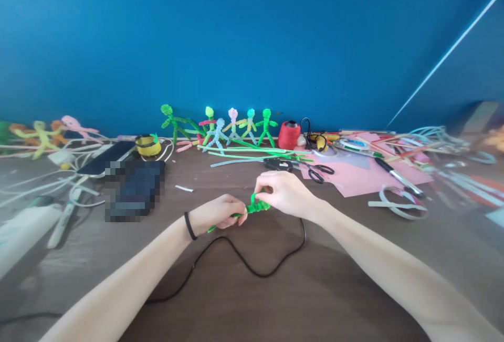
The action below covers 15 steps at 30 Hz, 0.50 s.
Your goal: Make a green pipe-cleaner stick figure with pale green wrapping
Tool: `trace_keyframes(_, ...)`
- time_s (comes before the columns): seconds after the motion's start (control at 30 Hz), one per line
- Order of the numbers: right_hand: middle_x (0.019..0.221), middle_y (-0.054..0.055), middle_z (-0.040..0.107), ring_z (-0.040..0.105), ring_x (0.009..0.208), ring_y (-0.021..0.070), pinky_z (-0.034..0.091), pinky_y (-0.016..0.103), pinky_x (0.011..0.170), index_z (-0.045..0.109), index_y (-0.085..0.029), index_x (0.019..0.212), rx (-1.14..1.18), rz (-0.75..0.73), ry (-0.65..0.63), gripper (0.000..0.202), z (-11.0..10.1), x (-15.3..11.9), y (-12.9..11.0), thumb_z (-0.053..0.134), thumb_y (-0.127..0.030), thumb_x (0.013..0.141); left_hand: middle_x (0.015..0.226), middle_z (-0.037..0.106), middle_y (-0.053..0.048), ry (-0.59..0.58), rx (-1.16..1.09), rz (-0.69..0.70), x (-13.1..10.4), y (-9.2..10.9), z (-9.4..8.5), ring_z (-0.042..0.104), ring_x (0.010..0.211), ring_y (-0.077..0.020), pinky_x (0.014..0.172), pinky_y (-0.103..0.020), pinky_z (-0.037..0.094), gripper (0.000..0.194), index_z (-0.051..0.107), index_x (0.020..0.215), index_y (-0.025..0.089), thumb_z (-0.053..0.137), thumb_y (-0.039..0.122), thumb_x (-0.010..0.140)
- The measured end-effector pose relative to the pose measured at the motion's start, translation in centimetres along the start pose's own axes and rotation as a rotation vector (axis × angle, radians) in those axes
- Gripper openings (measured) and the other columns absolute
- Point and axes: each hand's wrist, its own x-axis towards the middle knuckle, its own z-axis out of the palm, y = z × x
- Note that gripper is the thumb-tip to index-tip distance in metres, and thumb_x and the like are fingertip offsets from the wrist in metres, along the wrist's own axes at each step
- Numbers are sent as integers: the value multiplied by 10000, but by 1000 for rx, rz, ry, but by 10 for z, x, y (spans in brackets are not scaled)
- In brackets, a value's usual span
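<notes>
A bright green pipe cleaner (pixel 258 207), wound into a thick coil, is stretched between my two hands above the table. My left hand (pixel 225 211) pinches its left part, and a straight green end pokes out below the fingers. My right hand (pixel 284 193) grips the coil's right end, with a small loop standing up by the fingertips. Beyond the hands, finished pipe cleaner figures lean on the blue wall, among them a green figure (pixel 266 125) and a light blue figure (pixel 219 133). Loose green pipe cleaners (pixel 252 152) lie in front of them.
Black-handled scissors (pixel 321 173) lie beyond my right hand, near pink paper (pixel 356 180) and a red thread spool (pixel 289 134). A black cable (pixel 260 275) curves across the table (pixel 244 310) below my hands. Phones, white cables and a yellow tape roll (pixel 148 146) are at left.
</notes>
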Motion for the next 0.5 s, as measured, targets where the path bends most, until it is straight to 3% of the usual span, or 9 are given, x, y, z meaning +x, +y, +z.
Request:
trace_keyframes(0.23,622,-17,537,430,561,85,259,211,537,597,-178,670,-27,-34,41,105,2,-3,-3,557,-205,763,369,227,89,175,-101,23,4,-1,-2,142,330,-30,340,-179,83,228,467,537,147,431,279,719)
trace_keyframes(0.5,644,7,585,480,585,102,306,217,548,595,-170,683,95,32,102,112,8,-2,-1,534,-212,767,402,200,97,308,-222,149,5,0,-2,130,338,-24,343,-181,85,232,454,562,146,422,262,761)
